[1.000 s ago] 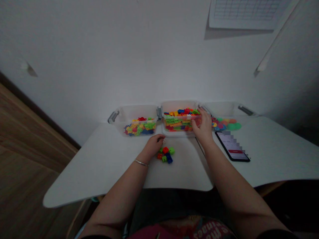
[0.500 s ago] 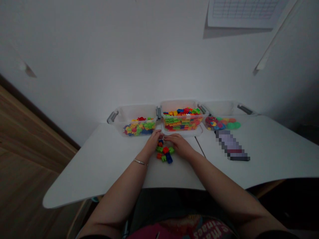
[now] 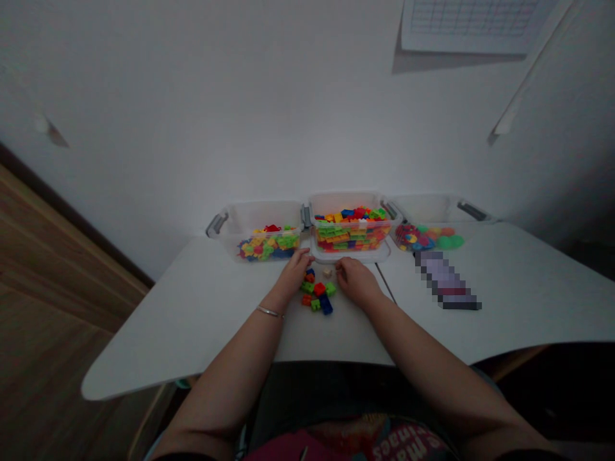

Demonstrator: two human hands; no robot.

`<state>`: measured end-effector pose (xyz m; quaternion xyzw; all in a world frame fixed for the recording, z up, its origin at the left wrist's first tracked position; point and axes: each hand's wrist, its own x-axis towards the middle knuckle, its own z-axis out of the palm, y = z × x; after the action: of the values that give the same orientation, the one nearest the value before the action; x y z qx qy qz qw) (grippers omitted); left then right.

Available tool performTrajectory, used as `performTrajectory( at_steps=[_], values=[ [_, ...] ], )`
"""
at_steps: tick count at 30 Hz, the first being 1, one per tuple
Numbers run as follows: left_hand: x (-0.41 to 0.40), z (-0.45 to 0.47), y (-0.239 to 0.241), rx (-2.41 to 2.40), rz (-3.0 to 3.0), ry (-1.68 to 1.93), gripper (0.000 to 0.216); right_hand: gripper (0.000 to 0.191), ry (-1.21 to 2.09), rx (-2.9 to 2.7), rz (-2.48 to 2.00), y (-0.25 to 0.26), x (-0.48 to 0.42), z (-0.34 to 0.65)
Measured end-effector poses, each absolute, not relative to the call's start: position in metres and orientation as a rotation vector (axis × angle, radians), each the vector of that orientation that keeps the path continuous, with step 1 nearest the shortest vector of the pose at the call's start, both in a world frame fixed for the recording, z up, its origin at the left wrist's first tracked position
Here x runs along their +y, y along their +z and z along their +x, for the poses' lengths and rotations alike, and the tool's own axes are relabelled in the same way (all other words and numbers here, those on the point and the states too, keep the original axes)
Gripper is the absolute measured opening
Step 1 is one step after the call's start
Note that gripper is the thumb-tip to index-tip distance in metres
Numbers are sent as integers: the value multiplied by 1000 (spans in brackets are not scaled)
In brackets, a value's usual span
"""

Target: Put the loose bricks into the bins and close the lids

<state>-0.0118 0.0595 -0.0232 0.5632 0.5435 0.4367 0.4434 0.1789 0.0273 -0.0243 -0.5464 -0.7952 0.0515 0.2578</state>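
Observation:
My left hand (image 3: 294, 270) rests on the table left of a small cluster of plastic building blocks, its fingers loosely bent and apart, holding nothing that I can see. Closest to it are a blue block (image 3: 311, 273) and an orange block (image 3: 309, 278). Across a gap, my right hand (image 3: 356, 279) is curled, fingertips turned in and down; whatever they may hold is hidden. A small whitish block (image 3: 327, 273) lies between the hands, near the right fingertips. Nearer to me are a red block (image 3: 319, 289), a green block (image 3: 330, 289) and a dark blue block (image 3: 326, 305).
Along the wall stand three clear bins: a left bin (image 3: 259, 214) and a middle bin (image 3: 346, 200) with colourful blocks, and a right bin (image 3: 423, 208) with round coloured pieces. A blurred-out phone-like object (image 3: 446, 282) lies right on the white table (image 3: 216, 307).
My right hand has drawn back to the right, away from my left hand, and its fingers have curled. The whitish block now shows on the table between them. My left hand has hardly moved.

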Motion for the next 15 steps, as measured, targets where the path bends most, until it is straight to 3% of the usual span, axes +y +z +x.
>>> performTrajectory(
  at_steps=[5,15],
  values=[
    [56,-14,-24,1334,1476,1094,38,40,162,-2250,-1187,-28,28,176],
    [62,-16,-32,1328,1524,1099,34,32,178,-2258,-1297,-37,37,182]
  ],
)
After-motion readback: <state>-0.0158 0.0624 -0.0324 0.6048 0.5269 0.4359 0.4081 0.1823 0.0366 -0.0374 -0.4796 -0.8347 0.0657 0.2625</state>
